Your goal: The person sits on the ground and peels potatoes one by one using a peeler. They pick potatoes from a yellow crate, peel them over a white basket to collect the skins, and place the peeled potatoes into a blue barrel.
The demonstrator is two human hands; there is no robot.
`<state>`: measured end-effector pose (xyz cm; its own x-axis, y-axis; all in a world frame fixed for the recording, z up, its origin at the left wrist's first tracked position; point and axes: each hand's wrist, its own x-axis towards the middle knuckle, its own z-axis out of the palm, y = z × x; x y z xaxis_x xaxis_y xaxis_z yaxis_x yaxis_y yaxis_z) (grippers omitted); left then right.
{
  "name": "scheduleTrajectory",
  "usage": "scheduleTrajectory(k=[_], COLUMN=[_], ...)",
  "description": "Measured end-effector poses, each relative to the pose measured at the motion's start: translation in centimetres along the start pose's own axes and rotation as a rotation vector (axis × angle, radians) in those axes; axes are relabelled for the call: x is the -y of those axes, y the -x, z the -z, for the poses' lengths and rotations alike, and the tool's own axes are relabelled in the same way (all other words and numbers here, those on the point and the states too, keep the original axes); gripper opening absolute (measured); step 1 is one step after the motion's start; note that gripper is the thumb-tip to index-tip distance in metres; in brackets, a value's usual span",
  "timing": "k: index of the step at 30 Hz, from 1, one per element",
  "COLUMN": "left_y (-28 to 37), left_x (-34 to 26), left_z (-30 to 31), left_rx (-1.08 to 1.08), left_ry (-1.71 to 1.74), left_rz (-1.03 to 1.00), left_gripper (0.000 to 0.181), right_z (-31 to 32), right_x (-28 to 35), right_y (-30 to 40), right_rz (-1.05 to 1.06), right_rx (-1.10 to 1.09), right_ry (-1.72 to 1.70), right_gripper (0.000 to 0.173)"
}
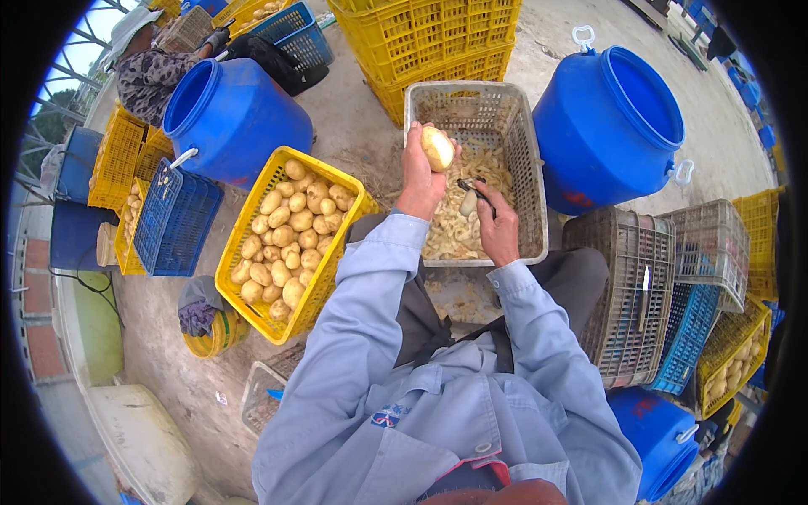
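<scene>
My left hand (424, 173) holds up a partly peeled potato (437, 149), its pale flesh showing on one side, above a grey plastic crate (535, 183). Lower and to the right, my right hand (500, 224) grips a dark-handled peeler (475, 189), apart from the potato. Potato peelings (451, 237) cover much of the crate's bottom, and a pale piece, perhaps a peeled potato (468, 204), shows just under the peeler. To the left, a yellow plastic crate (251, 322) is full of unpeeled potatoes (283, 235).
Blue plastic barrels (252, 117) (587, 126) stand on both sides. Stacked yellow crates (429, 38) rise behind the grey crate. At right, a knife (644, 297) lies on an upturned crate (615, 341). A yellow bucket (218, 338) with cloth stands lower left; another person (148, 79) sits upper left.
</scene>
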<state>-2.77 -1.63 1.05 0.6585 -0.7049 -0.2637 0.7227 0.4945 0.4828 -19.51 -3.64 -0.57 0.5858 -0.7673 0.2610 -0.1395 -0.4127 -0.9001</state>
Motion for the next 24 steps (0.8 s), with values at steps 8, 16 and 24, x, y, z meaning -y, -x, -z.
scheduleTrajectory(k=[8, 16, 24], left_y=[0.6, 1.6, 1.0], left_x=[0.0, 0.4, 0.7], left_z=[-0.1, -0.7, 0.2], left_rx=[0.053, 0.084, 0.063], left_ry=[0.018, -0.012, -0.055], left_rz=[0.085, 0.127, 0.081], left_gripper=[0.041, 0.033, 0.028], right_z=[1.5, 0.5, 0.4], right_x=[2.9, 3.6, 4.0], right_y=[-2.5, -4.5, -4.6], right_rz=[0.085, 0.181, 0.204], right_rx=[0.035, 0.038, 0.053], right_ry=[-0.077, -0.055, -0.013], right_gripper=[0.028, 0.027, 0.027])
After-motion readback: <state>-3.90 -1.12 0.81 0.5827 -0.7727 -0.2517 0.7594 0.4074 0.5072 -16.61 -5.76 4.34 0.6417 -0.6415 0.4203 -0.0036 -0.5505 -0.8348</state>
